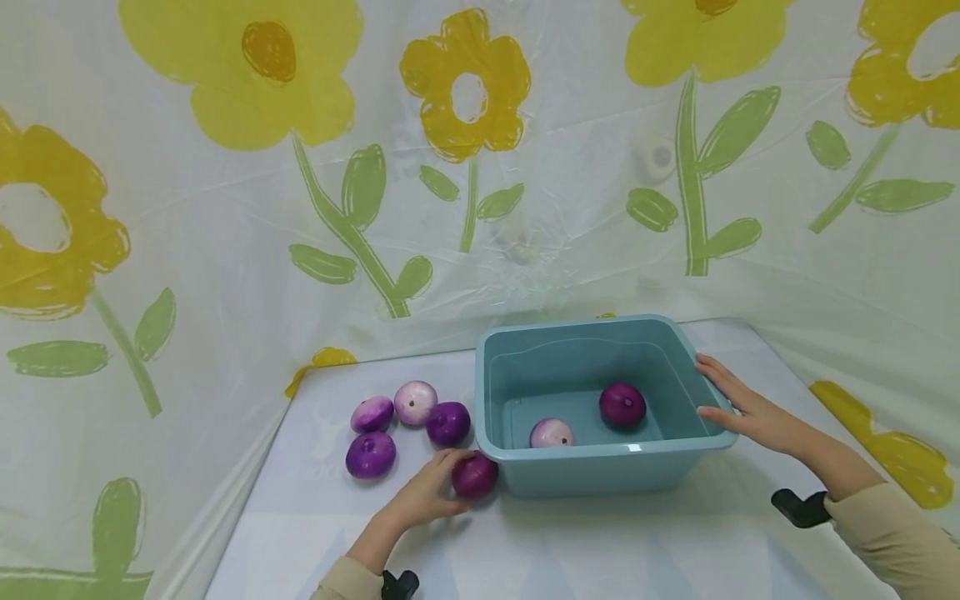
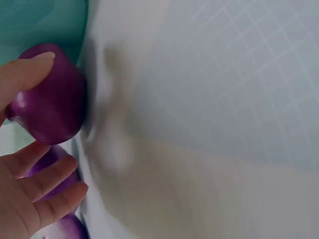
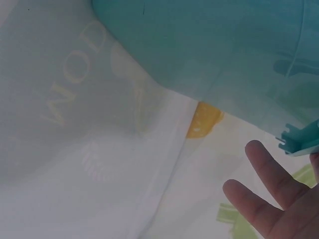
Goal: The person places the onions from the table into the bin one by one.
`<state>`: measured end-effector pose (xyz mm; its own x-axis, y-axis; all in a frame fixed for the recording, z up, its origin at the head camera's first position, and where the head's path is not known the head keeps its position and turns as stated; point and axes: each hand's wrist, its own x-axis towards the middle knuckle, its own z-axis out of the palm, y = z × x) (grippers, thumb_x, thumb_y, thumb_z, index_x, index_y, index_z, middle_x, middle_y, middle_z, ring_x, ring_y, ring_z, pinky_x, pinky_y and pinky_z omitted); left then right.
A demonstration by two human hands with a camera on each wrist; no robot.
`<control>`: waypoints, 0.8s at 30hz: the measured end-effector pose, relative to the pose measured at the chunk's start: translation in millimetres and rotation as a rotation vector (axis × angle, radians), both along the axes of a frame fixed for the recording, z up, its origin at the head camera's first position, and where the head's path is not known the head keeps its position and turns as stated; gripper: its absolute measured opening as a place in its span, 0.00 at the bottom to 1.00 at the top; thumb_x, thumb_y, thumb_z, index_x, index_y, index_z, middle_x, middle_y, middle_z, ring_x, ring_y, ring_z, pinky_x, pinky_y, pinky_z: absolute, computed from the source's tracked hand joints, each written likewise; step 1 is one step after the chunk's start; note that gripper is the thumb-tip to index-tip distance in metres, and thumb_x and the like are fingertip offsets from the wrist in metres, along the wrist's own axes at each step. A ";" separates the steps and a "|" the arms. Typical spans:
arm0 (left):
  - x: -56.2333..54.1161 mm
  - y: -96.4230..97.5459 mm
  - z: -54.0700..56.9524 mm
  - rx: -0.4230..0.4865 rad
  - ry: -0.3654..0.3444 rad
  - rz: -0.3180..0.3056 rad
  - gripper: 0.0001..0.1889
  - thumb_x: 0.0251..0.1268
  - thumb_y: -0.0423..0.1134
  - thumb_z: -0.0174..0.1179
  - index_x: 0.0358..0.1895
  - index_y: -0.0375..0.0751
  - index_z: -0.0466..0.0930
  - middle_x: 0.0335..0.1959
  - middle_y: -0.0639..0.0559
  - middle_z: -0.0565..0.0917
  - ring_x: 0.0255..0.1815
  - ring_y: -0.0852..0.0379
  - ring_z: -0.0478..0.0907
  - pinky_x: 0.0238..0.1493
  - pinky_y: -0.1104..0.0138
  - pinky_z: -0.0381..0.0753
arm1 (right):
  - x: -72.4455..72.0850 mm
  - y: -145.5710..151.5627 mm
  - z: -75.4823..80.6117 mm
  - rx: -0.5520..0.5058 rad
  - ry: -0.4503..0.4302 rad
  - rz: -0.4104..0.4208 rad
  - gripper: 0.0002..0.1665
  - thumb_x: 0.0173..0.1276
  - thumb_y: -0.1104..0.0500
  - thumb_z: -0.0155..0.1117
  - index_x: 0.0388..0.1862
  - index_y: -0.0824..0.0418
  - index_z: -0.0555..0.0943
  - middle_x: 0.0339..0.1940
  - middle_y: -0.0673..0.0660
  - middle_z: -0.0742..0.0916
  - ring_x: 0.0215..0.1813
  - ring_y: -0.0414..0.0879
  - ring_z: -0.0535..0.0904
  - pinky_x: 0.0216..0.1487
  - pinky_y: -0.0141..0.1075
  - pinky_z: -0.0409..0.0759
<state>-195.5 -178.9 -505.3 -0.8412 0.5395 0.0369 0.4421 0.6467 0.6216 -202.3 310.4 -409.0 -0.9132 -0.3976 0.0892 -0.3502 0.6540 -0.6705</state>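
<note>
My left hand (image 1: 429, 493) holds a dark purple onion (image 1: 475, 476) on the table, close against the basin's front left corner. In the left wrist view its thumb (image 2: 30, 72) lies over that onion, and the other fingers reach below it. At the right end of the blue-green plastic basin (image 1: 592, 475), my right hand (image 1: 757, 417) rests on the rim, with fingers fairly straight. The right wrist view shows two of its fingers (image 3: 271, 174) spread apart, outside the basin wall. Inside the basin lie a dark purple onion (image 1: 622, 406) and a pale pinkish-white onion (image 1: 552, 433).
Left of the basin, several onions sit grouped: a pale one (image 1: 416, 403), a deep purple one (image 1: 448, 423), a streaked one (image 1: 372, 414) and a violet one (image 1: 371, 455). A flower-printed curtain (image 1: 570, 208) hangs behind and beside the white-covered table (image 1: 300, 492).
</note>
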 end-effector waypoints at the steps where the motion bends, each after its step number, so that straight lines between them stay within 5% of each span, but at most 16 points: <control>1: -1.2 1.0 -1.5 0.014 -0.012 0.002 0.39 0.43 0.38 0.69 0.63 0.41 0.62 0.60 0.43 0.68 0.60 0.45 0.67 0.60 0.51 0.67 | 0.0 0.0 -0.3 0.000 0.000 0.000 0.43 0.67 0.56 0.52 0.72 0.66 0.42 0.71 0.72 0.46 0.64 0.76 0.49 0.48 0.75 0.54; 10: -6.7 6.3 -7.5 0.084 -0.104 0.067 0.34 0.45 0.41 0.69 0.58 0.44 0.63 0.58 0.42 0.71 0.59 0.43 0.69 0.58 0.49 0.68 | 0.2 0.2 -2.6 0.002 0.007 -0.001 0.43 0.67 0.56 0.52 0.72 0.65 0.42 0.72 0.71 0.46 0.64 0.75 0.50 0.48 0.75 0.56; 24: -8.8 3.0 -10.7 0.099 -0.119 0.045 0.33 0.48 0.41 0.69 0.57 0.46 0.60 0.58 0.43 0.72 0.60 0.43 0.69 0.59 0.49 0.68 | 0.4 0.4 -1.3 -0.004 0.013 0.004 0.43 0.67 0.56 0.51 0.72 0.66 0.42 0.71 0.72 0.46 0.63 0.76 0.50 0.47 0.75 0.56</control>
<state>-204.3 -175.9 -515.9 -0.8661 0.4996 -0.0131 0.3335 0.5972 0.7295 -201.9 310.8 -410.4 -0.9103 -0.4010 0.1031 -0.3620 0.6499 -0.6682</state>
